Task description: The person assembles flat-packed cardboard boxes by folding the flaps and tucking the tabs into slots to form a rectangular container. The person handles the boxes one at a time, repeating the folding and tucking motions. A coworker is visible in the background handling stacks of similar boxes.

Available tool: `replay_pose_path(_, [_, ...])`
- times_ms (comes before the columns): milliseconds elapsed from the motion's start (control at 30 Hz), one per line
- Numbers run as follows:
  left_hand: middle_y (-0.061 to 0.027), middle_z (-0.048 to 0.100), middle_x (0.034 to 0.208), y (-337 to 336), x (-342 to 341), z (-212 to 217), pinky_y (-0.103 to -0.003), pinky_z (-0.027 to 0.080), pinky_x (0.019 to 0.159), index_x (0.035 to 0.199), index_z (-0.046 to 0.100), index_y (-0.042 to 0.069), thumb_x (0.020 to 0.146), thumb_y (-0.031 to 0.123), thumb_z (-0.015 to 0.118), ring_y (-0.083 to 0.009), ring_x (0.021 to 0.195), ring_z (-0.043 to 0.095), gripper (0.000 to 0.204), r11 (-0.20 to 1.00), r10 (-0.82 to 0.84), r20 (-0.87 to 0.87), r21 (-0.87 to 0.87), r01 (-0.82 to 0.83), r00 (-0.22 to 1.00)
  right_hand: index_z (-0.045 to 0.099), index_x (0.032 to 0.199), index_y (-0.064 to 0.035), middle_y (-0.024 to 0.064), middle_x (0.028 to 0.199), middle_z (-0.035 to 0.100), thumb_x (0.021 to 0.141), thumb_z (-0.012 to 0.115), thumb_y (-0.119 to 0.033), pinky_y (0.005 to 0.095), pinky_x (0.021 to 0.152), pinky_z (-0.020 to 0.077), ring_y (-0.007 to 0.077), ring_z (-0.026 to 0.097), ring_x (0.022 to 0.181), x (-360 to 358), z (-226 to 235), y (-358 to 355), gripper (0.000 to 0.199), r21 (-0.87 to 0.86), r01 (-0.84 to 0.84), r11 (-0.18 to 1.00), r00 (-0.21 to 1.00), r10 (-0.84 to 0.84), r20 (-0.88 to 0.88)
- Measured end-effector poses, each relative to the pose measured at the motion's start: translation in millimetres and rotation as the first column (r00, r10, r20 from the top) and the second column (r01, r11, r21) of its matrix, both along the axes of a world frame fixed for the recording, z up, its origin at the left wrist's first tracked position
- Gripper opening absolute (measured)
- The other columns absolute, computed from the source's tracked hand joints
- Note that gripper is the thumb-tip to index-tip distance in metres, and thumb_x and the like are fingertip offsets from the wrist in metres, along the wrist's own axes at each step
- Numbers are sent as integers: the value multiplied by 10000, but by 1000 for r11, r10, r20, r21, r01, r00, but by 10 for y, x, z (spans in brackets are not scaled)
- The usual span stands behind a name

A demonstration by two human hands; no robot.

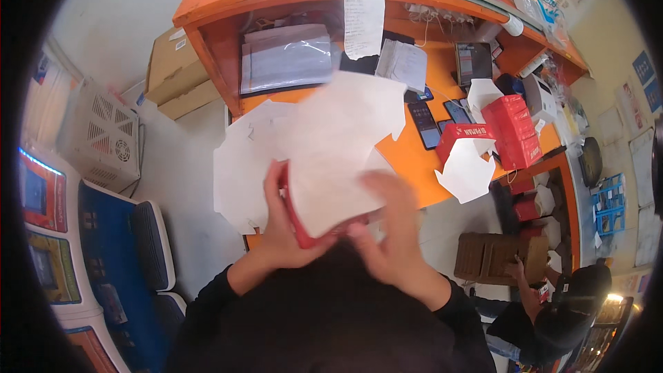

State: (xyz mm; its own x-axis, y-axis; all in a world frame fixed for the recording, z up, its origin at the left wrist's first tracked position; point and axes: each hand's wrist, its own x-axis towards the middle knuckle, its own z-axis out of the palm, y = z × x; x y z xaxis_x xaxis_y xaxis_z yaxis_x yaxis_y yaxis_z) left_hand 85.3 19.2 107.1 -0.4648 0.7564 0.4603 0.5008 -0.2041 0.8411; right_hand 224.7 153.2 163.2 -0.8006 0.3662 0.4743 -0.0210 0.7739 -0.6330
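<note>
At the near side of the desk (pixel 418 185), the left hand (pixel 284 226) clasps the box (pixel 328 190), seemingly to steady it; the right hand (pixel 392 235) blurs at the box's right, its fingers' grip unclear.

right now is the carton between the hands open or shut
Open: the carton has its white flap spread out past its red edge.
</note>
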Motion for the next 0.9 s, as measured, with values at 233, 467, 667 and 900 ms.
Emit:
replay_pose_path(233, [-208, 159, 1397, -203, -69, -197, -476, 177, 1074, 1413, -212, 65, 645, 334, 819, -344, 1325, 201, 1314, 953, -297, 198, -2, 304, 934, 226, 1410, -60, 157, 1426, 197, 629, 821, -407, 400, 1088, 208, 279, 222, 1343, 513, -680, 350, 1042, -848, -154, 506, 980, 185, -68])
replay_pose_path(467, [-213, -10, 1470, -339, -51, -202, -497, 51, 1100, 1370, -328, 88, 709, 318, 790, -352, 1386, 1, 1319, 849, -297, 548, -223, 479, 782, 199, 1412, -38, 187, 1444, 141, 715, 764, -367, 415, 1112, 121, 289, 147, 1373, 828, -958, 84, 955, -665, -72, 743, 990, 133, 42])
replay_pose_path(667, [-204, -3, 1475, -302, -41, -289, -481, 84, 1102, 1374, -333, 108, 664, 345, 810, -329, 1396, 2, 1366, 855, -376, 479, -150, 496, 793, 35, 1432, -36, 176, 1452, 124, 682, 774, -469, 436, 1110, 105, 283, 95, 1393, 752, -950, 94, 1138, -776, -180, 605, 980, 42, -195])
replay_pose_path(900, [-197, 119, 1438, 16, -37, -279, -476, 151, 1085, 1404, -278, 121, 582, 339, 840, -331, 1362, 158, 1405, 914, -367, 406, -7, 405, 837, -102, 1434, -60, 165, 1473, 98, 537, 864, -518, 451, 1103, 145, 294, 104, 1393, 849, -908, 344, 1396, -624, -231, 746, 970, 130, -204])
